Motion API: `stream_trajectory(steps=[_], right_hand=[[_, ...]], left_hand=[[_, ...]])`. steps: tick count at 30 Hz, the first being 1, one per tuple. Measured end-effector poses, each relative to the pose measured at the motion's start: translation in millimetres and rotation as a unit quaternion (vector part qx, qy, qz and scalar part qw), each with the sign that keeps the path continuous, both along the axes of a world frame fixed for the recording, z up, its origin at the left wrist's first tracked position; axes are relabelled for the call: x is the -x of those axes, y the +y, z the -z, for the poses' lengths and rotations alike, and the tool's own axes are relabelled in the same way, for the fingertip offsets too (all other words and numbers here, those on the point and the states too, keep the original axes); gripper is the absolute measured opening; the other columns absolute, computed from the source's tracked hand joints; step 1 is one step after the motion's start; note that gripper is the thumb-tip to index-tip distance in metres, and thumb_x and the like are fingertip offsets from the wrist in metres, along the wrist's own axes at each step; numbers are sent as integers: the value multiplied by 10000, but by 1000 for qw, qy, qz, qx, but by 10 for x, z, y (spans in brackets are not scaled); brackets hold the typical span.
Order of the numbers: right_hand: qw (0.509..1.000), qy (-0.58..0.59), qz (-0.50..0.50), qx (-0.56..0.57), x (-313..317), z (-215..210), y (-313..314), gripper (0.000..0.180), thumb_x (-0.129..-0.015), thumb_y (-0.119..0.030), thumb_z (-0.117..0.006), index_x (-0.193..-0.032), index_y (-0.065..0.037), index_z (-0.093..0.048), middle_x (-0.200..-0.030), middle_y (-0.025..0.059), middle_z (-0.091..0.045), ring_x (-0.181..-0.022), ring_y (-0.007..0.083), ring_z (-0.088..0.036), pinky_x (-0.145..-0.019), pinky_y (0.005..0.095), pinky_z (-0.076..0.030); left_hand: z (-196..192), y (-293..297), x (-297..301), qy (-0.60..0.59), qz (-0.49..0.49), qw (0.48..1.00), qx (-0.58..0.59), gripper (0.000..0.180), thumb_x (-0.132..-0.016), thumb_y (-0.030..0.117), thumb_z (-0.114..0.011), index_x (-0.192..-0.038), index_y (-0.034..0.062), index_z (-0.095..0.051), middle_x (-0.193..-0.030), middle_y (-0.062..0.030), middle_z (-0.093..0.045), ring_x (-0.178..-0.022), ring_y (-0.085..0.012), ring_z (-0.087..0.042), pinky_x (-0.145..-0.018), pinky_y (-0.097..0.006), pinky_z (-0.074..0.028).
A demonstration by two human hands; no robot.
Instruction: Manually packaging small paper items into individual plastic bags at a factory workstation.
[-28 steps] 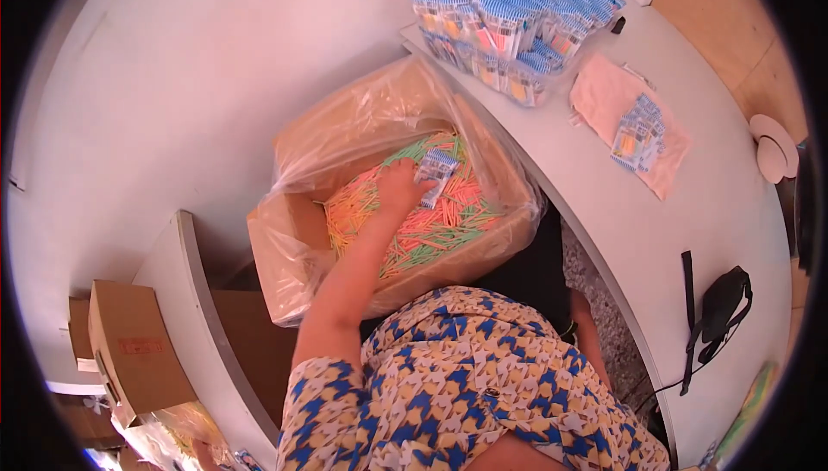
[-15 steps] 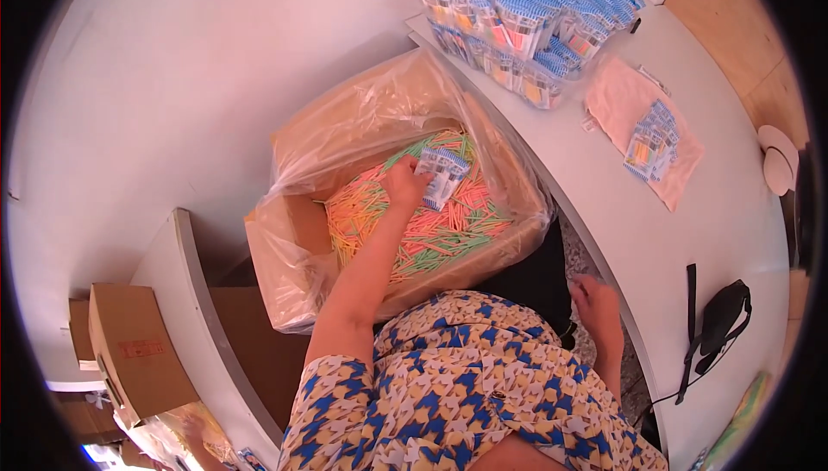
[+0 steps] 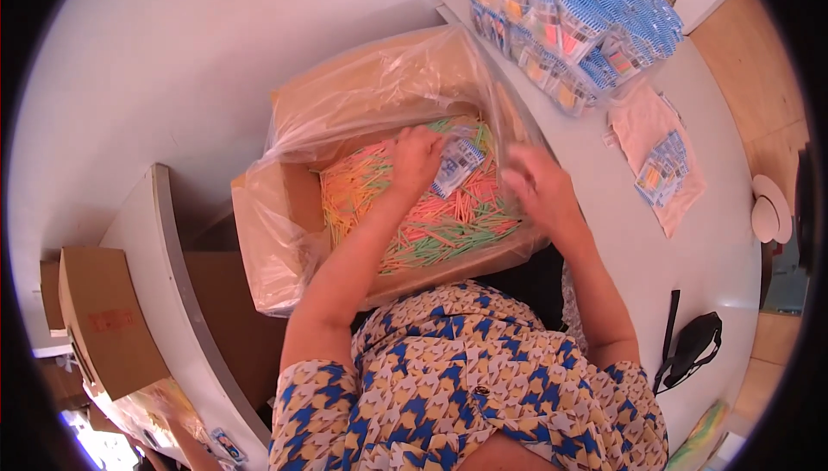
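A lined cardboard box (image 3: 289, 238) stands before me, holding many thin pastel sticks (image 3: 423, 234) in pink, green, yellow and orange. Over them my left hand (image 3: 417, 160) pinches the left edge of a small clear packet (image 3: 457, 166) with blue-and-white printing. The packet looks flat, but its contents are too small to tell. My right hand (image 3: 542, 188) hovers at the box's right side, its fingers bent and smeared by motion. Whether it holds anything does not show.
On the white table (image 3: 621, 255) to the right, a clear bin (image 3: 552, 83) is heaped with filled packets. Several packets (image 3: 664, 169) rest on a pink cloth (image 3: 642, 122). A black strapped pouch (image 3: 694, 346) lies nearer. Another person's arm (image 3: 191, 445) shows at lower left, below a closed carton (image 3: 108, 320).
My right hand has risen from beside the table edge to the box's right side. My left hand has stayed over the sticks, and the packet in it has turned slightly.
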State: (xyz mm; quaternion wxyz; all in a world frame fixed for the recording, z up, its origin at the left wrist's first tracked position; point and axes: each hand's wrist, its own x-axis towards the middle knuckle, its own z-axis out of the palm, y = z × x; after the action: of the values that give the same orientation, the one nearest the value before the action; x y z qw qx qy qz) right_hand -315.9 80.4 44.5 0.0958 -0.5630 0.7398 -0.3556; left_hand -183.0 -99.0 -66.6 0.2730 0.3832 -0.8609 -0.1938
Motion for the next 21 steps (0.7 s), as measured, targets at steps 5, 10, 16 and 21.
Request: stream_trajectory(steps=[5,10,16,21], right_hand=[[998,-19,-67,4,-69,55,-693,192,-854,-152,-619,-958,6,-587,-807,103,-614,-695,202,-584,-647,312,-472],[983,-105,-147,-22,-439,27,-1147,182,-861,-155,-616,-910,17,-585,-692,93,-593,-624,159,-543,-603,307,-446],[939,19,-329,-95,-682,794,-1340,153,-803,-157,-638,-820,-6,-629,-772,152,-612,-717,288,-614,-654,381,-492],[924,208,-289,-138,-1092,1149,-1735,109,-759,-96,-585,-767,1,-635,-910,194,-625,-834,349,-625,-710,428,-503]], left_hand=[[-583,-54,-322,84,241,933,-255,141,-913,136,-559,-885,23,-640,-748,-6,-589,-665,-89,-466,-613,-238,-420],[-651,-198,-790,222,177,892,-350,140,-921,95,-543,-878,-12,-624,-722,39,-557,-688,-40,-440,-594,-235,-412],[-636,-401,-1258,384,-40,882,-272,151,-900,81,-587,-810,-37,-618,-688,56,-518,-655,-17,-416,-564,-201,-382],[-497,-568,-1439,471,-109,852,-201,150,-898,81,-591,-798,-28,-612,-674,57,-501,-664,-20,-406,-570,-195,-371]])
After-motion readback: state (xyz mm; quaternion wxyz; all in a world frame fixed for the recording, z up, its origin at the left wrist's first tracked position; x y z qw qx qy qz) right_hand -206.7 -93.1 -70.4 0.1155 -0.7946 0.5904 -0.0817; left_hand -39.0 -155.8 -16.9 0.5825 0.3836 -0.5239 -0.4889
